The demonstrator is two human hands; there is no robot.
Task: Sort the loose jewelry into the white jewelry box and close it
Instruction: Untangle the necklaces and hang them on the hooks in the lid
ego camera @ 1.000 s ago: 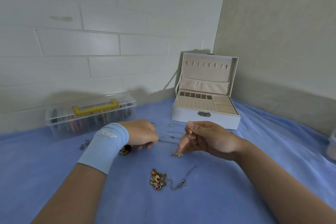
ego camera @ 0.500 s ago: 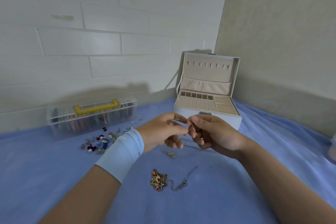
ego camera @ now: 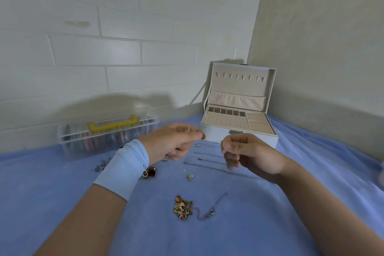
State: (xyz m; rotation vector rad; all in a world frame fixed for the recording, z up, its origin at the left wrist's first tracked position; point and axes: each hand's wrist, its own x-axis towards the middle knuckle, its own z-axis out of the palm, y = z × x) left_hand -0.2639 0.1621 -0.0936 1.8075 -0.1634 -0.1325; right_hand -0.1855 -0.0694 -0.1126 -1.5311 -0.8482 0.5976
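Observation:
The white jewelry box [ego camera: 214,133] stands open at the back right, lid upright, beige trays showing. My left hand [ego camera: 176,141], with a light blue wristband, hovers in front of the box, thumb and forefinger pinched and blurred; I cannot see anything between them. A short gap to its right, my right hand [ego camera: 247,153] pinches a tiny piece of jewelry at its fingertips. Loose jewelry lies on the blue cloth: a small gold piece [ego camera: 189,176], a cluster of colourful charms [ego camera: 182,207], a thin silver chain [ego camera: 210,211] and thin chains [ego camera: 205,159] under the hands.
A clear plastic organiser with a yellow handle [ego camera: 113,124] sits at the back left against the tiled wall. Small silver studs [ego camera: 101,164] and a dark red piece [ego camera: 150,171] lie near my left wrist. Walls meet in a corner behind the jewelry box.
My hands met in front of the box and have now pulled apart, both raised slightly. The gold piece that hung from my right hand a second ago lies on the cloth.

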